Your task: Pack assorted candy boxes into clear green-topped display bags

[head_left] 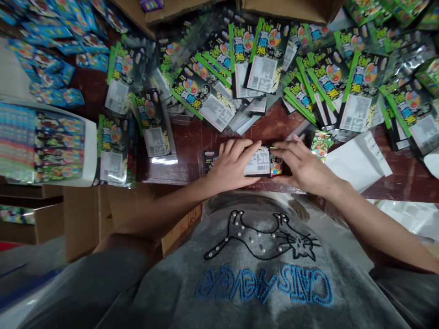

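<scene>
A black candy packet (259, 161) with a white printed label lies sideways near the table's front edge. My left hand (231, 165) is over its middle, fingers bent across it and thumb at the near side. At the packet's right end shows a small colourful candy box (275, 167). My right hand (302, 164) closes around that end, fingers on the far side and thumb on the near side. Whether the box is inside the packet's clear sleeve, I cannot tell. Just beyond my right hand lies a green candy box (321, 143), partly hidden.
Many green-and-black packets (264, 73) in clear sleeves lie across the back. A white paper piece (356, 160) lies right. Left are blue packets (51, 68) and a white carton (89, 151) of colourful boxes. Cardboard boxes (192, 9) border the back; others stand below.
</scene>
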Available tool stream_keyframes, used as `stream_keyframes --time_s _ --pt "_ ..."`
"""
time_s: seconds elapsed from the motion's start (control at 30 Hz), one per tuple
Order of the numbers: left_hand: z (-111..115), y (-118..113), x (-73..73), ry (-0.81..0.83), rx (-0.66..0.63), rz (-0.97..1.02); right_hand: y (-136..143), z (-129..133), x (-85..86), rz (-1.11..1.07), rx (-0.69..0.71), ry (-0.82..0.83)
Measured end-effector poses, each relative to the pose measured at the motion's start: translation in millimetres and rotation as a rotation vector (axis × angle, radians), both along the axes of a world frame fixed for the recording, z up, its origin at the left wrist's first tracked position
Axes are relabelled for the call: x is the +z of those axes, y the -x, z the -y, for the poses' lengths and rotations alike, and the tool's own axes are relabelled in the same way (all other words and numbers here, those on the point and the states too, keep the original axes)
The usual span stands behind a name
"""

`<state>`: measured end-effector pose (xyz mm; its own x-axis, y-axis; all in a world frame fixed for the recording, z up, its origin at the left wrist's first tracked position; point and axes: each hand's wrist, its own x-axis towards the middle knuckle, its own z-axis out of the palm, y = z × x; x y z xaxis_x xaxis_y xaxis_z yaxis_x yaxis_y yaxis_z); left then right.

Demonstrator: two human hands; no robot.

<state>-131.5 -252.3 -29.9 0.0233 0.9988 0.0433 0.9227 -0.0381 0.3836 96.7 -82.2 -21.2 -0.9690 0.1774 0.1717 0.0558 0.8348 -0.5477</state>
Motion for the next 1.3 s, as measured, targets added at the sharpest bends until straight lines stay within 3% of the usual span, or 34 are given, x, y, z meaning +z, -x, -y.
stream_keyframes --time_s 0.1,0.23,0.3,0.43,0.53,0.63,0.83,0.93,1.07,1.3 --pt "1.1 -0.3 1.7 0.042 0.001 -0.008 2.2 13.2 -9.2 -0.005 -0.028 0.030" --pt "-1.4 0.5 7.0 0.096 -0.108 -0.071 -0.4 16.4 -8.8 0.047 0.075 0.094" --pt "-3.8 1.3 10.3 0.113 -0.162 -0.126 -10.9 2.1 -1.3 0.088 0.027 0.059" --pt "-7.0 2.3 15.7 0.152 -0.210 -0.146 -47.0 -43.2 15.8 0.210 -0.228 -0.174" --pt "-8.2 0.5 18.1 0.168 -0.181 -0.132 -59.4 -60.1 19.4 0.251 -0.224 -0.278" --pt "-8.9 -3.5 20.6 0.144 -0.130 -0.092 -44.3 -52.4 19.0 0.177 -0.178 -0.264" --pt "-3.5 -3.3 19.0 0.030 -0.016 -0.022 0.3 -25.2 20.9 -0.004 -0.056 -0.034" --pt "-1.1 3.3 16.0 -0.014 0.002 -0.018 4.2 -24.5 23.3 -0.006 -0.003 -0.008" --pt "-2.6 10.7 16.6 -0.047 -0.022 0.001 2.3 -30.8 29.9 -0.019 -0.079 0.060" --pt "-4.6 12.6 21.1 0.017 -0.016 0.064 2.6 -37.4 27.6 0.000 -0.079 0.037"
